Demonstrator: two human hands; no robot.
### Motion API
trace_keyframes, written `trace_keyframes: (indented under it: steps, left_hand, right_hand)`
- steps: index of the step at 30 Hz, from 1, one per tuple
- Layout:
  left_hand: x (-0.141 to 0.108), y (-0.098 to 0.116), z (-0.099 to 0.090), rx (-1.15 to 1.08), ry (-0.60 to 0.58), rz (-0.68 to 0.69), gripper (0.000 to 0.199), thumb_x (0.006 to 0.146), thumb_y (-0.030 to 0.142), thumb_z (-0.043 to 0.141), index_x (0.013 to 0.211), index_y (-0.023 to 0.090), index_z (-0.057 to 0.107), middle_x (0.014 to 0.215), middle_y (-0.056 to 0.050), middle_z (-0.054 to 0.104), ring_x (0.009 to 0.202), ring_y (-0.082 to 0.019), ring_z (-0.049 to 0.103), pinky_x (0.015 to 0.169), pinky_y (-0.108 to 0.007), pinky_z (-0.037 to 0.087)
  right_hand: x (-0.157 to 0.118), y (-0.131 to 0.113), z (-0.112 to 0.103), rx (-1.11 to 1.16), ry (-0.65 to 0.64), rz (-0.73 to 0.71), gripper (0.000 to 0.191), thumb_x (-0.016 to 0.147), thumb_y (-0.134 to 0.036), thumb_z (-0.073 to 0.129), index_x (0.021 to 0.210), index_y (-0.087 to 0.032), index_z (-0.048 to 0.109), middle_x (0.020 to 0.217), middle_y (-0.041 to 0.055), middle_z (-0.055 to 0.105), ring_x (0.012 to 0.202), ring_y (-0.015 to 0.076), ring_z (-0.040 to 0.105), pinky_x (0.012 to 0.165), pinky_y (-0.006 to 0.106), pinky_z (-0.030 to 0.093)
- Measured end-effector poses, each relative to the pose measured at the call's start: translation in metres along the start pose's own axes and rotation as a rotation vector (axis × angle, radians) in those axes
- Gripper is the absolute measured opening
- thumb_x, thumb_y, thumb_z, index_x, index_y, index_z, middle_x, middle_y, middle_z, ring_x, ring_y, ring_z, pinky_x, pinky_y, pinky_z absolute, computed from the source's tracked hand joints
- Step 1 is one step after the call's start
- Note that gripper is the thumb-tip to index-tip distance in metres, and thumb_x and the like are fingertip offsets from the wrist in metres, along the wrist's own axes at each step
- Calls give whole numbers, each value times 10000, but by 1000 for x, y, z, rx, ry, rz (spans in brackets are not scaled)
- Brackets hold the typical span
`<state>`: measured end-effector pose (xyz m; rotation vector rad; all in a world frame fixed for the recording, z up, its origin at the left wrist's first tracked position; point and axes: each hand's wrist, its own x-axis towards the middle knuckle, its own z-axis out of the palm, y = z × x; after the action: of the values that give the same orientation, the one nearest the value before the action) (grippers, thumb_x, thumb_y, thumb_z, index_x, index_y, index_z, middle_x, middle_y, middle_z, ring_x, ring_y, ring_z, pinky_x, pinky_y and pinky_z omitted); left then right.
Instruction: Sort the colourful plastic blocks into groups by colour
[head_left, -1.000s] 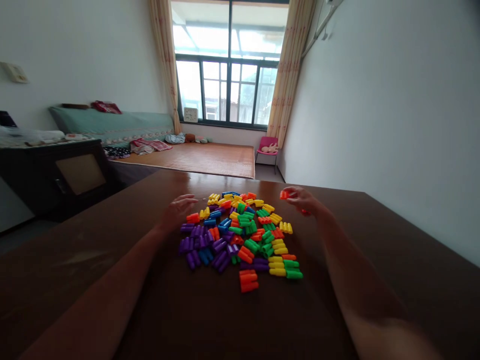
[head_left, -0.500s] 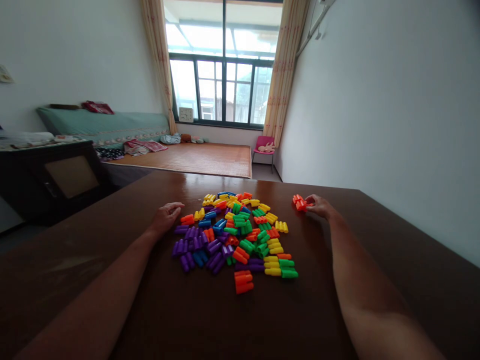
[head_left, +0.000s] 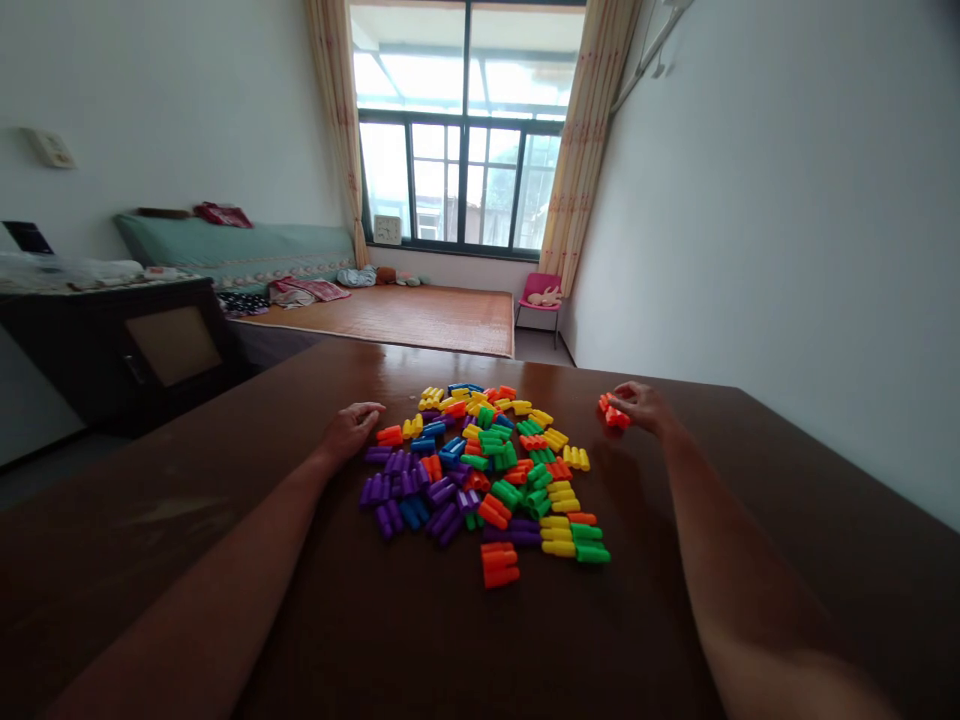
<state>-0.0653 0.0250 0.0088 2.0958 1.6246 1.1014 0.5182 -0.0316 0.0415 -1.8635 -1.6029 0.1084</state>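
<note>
My right hand (head_left: 639,406) is at the right of the table, its thumb and fingers closed on orange plastic building blocks (head_left: 613,411) that look stacked or joined. My left hand (head_left: 351,432) rests on the tabletop at the left of the pile, holding nothing, with its fingers loosely stretched. Between the hands spreads a heap of bullet-shaped blocks: purple blocks (head_left: 401,475) on the left, green blocks (head_left: 499,445) in the middle, yellow blocks (head_left: 576,457) towards the right, and some blue blocks (head_left: 452,451). One orange block (head_left: 499,565) lies apart at the near side.
The brown glossy table (head_left: 360,620) reaches past both forearms. Beyond its far edge are a low bed (head_left: 420,315), a pink chair (head_left: 538,292) with a soft toy, and a window. A dark cabinet (head_left: 112,340) stands at the left, a white wall at the right.
The view has turned slightly left, shifting everything rightward in the picture. My right hand's fingers have come further over the orange blocks. My left hand stays by the pile.
</note>
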Motion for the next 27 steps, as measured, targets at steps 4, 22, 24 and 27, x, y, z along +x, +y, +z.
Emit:
trace_keyframes:
  steps: [4, 22, 24, 27]
  left_hand:
    - [-3, 10, -3, -1, -13, 12, 451, 763, 472, 465, 967, 165, 725, 1073, -91, 721, 993, -246, 655, 925, -339, 492]
    - [-9, 19, -6, 19, -63, 24, 448, 771, 474, 469, 963, 168, 734, 1047, -92, 728, 982, -250, 661, 891, -336, 505]
    - [-9, 20, -6, 28, -74, 20, 435, 772, 467, 473, 966, 179, 735, 1042, -83, 732, 973, -249, 663, 879, -332, 508]
    - [-8, 20, -6, 43, -82, 20, 433, 773, 463, 474, 970, 180, 737, 1047, -84, 732, 968, -254, 665, 867, -331, 508]
  right_hand:
    - [-10, -89, 28, 121, -121, -278, 312, 851, -369, 545, 1070, -178, 659, 1009, 92, 708, 843, 191, 652, 784, 315, 512]
    - [-47, -172, 48, 88, -481, -516, 204, 846, -314, 578, 957, -200, 706, 945, 54, 717, 857, 195, 651, 795, 315, 497]
    - [-42, -160, 42, -56, -544, -453, 199, 781, -365, 668, 909, -225, 729, 894, 50, 723, 814, 209, 655, 732, 307, 502]
    - [-41, -154, 40, -146, -626, -451, 277, 688, -380, 752, 931, -246, 742, 894, 48, 711, 759, 195, 649, 648, 267, 490]
